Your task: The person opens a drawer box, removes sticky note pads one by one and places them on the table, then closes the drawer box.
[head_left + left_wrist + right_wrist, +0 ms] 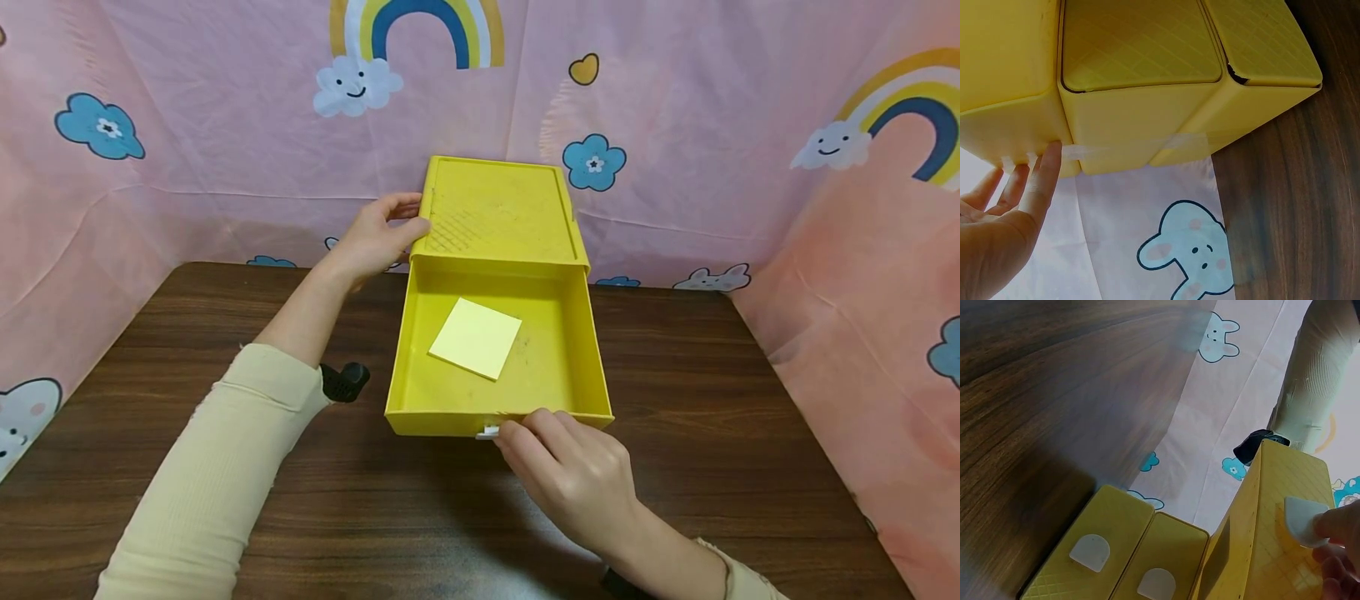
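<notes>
A yellow drawer cabinet stands at the far side of the table, its top drawer pulled well out. Inside that drawer lies a pale yellow pad of sticky notes, turned at an angle. My right hand pinches the drawer's white handle at the front, thumb and fingers on it in the right wrist view. My left hand rests against the cabinet's left side, with the thumb at its top edge. In the left wrist view, fairly straight fingers touch the yellow side wall.
Below the pulled-out drawer, two lower drawers with white handles are closed. The dark wood table extends around the cabinet. A pink cloth with rainbows and clouds hangs behind and at both sides. Clear tape crosses the cabinet's side.
</notes>
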`<state>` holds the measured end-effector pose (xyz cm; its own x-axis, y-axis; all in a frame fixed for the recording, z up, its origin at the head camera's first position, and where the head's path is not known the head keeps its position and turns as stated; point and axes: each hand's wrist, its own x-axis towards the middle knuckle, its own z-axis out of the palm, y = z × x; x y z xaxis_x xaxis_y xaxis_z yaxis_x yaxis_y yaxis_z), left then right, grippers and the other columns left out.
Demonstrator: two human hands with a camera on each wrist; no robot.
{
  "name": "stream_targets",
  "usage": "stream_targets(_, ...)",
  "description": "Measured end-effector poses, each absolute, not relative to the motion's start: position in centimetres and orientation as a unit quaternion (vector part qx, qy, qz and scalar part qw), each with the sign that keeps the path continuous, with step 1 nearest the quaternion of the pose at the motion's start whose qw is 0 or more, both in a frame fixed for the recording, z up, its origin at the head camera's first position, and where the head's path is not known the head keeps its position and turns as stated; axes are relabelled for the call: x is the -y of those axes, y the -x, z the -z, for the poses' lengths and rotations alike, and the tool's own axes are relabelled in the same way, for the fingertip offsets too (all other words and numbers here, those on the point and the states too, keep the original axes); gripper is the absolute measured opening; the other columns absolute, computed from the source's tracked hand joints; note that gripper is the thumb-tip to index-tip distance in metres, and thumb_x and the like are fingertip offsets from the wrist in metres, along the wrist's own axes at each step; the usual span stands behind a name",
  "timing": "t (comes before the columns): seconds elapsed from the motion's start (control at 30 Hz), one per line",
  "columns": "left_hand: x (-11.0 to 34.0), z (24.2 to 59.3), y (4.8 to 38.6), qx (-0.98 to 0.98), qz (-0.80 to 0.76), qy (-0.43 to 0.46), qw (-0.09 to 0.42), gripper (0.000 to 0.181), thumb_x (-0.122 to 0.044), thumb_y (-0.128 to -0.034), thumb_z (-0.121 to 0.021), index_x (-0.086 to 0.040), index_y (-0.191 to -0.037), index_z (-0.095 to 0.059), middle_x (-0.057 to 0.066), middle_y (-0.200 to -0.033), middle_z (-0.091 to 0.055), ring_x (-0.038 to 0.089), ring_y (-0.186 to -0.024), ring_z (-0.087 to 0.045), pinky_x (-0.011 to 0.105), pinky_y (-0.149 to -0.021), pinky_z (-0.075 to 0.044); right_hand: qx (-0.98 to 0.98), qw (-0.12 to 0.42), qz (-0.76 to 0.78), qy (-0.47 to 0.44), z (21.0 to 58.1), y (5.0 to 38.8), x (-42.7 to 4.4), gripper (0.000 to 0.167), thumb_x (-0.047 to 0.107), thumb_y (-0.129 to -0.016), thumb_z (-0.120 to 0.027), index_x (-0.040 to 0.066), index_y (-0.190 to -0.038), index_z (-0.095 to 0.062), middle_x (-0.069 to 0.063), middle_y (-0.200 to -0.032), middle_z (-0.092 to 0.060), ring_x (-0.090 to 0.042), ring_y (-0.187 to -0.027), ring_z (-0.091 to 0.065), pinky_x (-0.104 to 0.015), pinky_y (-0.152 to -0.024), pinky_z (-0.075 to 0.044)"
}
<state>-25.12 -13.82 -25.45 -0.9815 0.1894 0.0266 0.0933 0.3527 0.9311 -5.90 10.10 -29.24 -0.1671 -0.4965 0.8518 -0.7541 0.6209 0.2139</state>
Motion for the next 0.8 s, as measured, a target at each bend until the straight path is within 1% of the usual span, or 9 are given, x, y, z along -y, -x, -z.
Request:
stream_targets(0.2,13.84,25.5,25.06,-0.821,-0.563,-0.084,0.044,0.055,-0.023,-0.0932,-0.049,-0.01,-0.143,-0.031,0.01,-0.14,-0.038,0.024,-0.112,-0.052,0.031,-0.079,-0.054,0.754,0.492,-0.131,-0.416,29.32,5.67,-10.07,0.023,0.015,-0.093,-0.052,0.012,-0.074,-0.065,0.003,-0.064,-0.05,-0.006,-0.046,-0.039,-0.009,-0.037,-0.023)
stream_targets(0.43,13.83,25.63,25.14,-0.818,-0.568,-0.085,0.041,0.054,-0.023,-0.0931,-0.049,-0.009,-0.143,-0.032,0.01,-0.139,-0.039,0.023,-0.112,-0.053,0.03,-0.078,-0.054,0.756,0.49,-0.132,-0.413,29.25,5.46,-10.08,0.023,0.014,-0.093,-0.051,0.011,-0.074,-0.064,0.004,-0.064,-0.05,-0.006,-0.046,-0.04,-0.009,-0.037,-0.025)
stream_targets(0.67,13.8,25.65,25.16,-0.814,-0.573,-0.088,0.037,0.054,-0.021,-0.0925,-0.049,-0.008,-0.142,-0.033,0.011,-0.139,-0.039,0.023,-0.114,-0.05,0.03,-0.077,-0.055,0.738,0.517,-0.118,-0.418,29.33,5.7,-10.03,0.023,0.012,-0.092,-0.051,0.01,-0.072,-0.063,0.003,-0.064,-0.05,-0.006,-0.046,-0.039,-0.009,-0.037,-0.025)
stream_targets(0.8,13.78,25.64,25.15,-0.814,-0.572,-0.087,0.037,0.054,-0.022,-0.0925,-0.05,-0.009,-0.142,-0.032,0.011,-0.139,-0.039,0.024,-0.113,-0.052,0.031,-0.078,-0.054,0.733,0.524,-0.111,-0.42,29.3,5.75,-10.0,0.024,0.012,-0.093,-0.051,0.01,-0.072,-0.062,0.003,-0.064,-0.051,-0.006,-0.046,-0.039,-0.009,-0.037,-0.024)
